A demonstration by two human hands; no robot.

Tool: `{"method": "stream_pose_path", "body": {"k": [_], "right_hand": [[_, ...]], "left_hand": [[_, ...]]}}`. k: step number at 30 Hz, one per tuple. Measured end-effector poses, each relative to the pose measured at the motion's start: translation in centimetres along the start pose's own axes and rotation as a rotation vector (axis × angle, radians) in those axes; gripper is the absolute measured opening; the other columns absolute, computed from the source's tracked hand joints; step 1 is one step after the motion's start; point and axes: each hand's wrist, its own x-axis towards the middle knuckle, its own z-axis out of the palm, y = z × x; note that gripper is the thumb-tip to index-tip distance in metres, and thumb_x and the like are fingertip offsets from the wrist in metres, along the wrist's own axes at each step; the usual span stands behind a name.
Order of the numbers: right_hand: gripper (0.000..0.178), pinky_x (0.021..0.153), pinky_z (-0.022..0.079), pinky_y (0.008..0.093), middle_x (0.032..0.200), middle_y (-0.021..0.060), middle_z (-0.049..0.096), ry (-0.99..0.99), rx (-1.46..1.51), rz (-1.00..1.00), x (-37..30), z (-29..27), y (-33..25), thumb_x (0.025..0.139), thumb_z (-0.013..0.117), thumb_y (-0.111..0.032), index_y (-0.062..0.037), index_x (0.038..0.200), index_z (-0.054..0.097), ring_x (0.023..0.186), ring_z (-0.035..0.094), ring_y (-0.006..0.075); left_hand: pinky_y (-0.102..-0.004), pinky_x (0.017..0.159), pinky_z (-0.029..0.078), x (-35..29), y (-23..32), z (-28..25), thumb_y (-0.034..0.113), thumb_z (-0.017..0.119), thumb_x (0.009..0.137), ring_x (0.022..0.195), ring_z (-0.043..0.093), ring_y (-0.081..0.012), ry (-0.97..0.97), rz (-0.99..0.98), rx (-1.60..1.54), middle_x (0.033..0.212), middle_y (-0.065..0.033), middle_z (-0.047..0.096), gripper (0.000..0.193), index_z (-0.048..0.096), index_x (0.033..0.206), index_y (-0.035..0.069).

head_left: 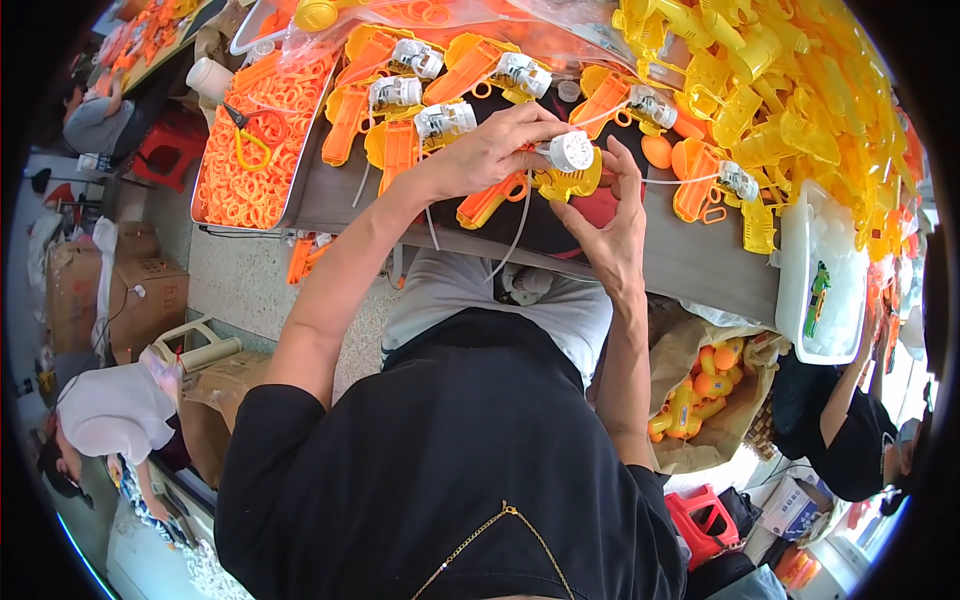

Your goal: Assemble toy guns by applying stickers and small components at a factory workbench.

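Above the bench edge, my left hand (492, 152) pinches a white round mechanism (571, 152) with a ridged face. My right hand (612, 222) has its thumb and fingers closed round the yellow shell (566, 184) of the same half-built toy gun. Its orange handle (494, 196) points down and left, and a thin clear tube (520, 232) hangs from near it. Beyond my left hand lie several more yellow-and-orange toy guns (445, 122) with white mechanisms set in them. Another such toy gun (700, 178) lies to the right of my right hand.
At left, a tray (196, 190) holds small orange rings, with yellow-handled scissors (252, 150) on top. Yellow shells (760, 70) are heaped at far right. A white bin (790, 290) stands at the right edge. Below, a sack (730, 448) holds toy guns. Other people sit on both sides.
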Motion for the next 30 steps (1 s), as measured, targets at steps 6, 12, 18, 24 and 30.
{"method": "stream_pose_path", "body": {"k": [6, 12, 18, 24, 30], "right_hand": [[0.089, 0.100, 0.051, 0.0382, 0.130, 0.0160, 0.062, -0.008, 0.043, 0.031, 0.5, -0.6, -0.3, 0.078, 0.087, -0.013, 0.0017, 0.150, 0.039, 0.109, 0.064, 0.0218], [0.087, 0.101, 0.051, 0.0369, 0.129, 0.0160, 0.063, -0.010, 0.054, 0.044, 0.7, -0.5, -0.4, 0.077, 0.087, -0.012, 0.0023, 0.149, 0.040, 0.108, 0.064, 0.0204], [0.089, 0.097, 0.054, 0.0367, 0.125, 0.0161, 0.065, 0.077, 0.090, 0.018, 0.7, 0.4, 0.2, 0.074, 0.090, -0.011, 0.0011, 0.147, 0.042, 0.109, 0.067, 0.0231], [0.086, 0.099, 0.052, 0.0400, 0.130, 0.0197, 0.062, 0.037, -0.012, 0.033, 1.4, 0.0, -0.4, 0.072, 0.091, -0.013, 0.0002, 0.144, 0.046, 0.113, 0.065, 0.0289], [0.076, 0.099, 0.051, 0.0370, 0.122, 0.0147, 0.066, -0.002, -0.097, -0.036, 0.4, -0.7, 0.5, 0.073, 0.088, -0.009, 0.0007, 0.139, 0.051, 0.111, 0.064, 0.0247]], "left_hand": [[-0.0377, 0.101, 0.048, 1.3, 1.6, -0.8, 0.003, 0.065, 0.095, 0.116, 0.058, -0.0255, -0.142, -0.035, 0.070, 0.121, -0.0085, 0.057, 0.048, 0.057, 0.141, 0.006], [-0.0375, 0.098, 0.049, 1.4, 1.5, -0.3, 0.004, 0.066, 0.094, 0.113, 0.059, -0.0266, -0.147, -0.026, 0.187, 0.120, -0.0093, 0.058, 0.048, 0.058, 0.141, 0.007], [-0.0388, 0.093, 0.053, 0.4, 1.4, 0.7, 0.007, 0.070, 0.091, 0.105, 0.069, -0.0298, 0.069, -0.059, 0.107, 0.116, -0.0143, 0.070, 0.042, 0.064, 0.133, 0.004], [-0.0405, 0.087, 0.055, 1.3, 2.2, 0.4, 0.007, 0.070, 0.088, 0.097, 0.069, -0.0353, 0.110, 0.025, 0.157, 0.105, -0.0169, 0.071, 0.031, 0.069, 0.118, -0.003], [-0.0468, 0.105, 0.049, 0.6, 2.8, 1.6, 0.007, 0.068, 0.089, 0.101, 0.067, -0.0363, 0.125, 0.056, 0.260, 0.107, -0.0155, 0.070, 0.033, 0.068, 0.122, 0.002]]}}
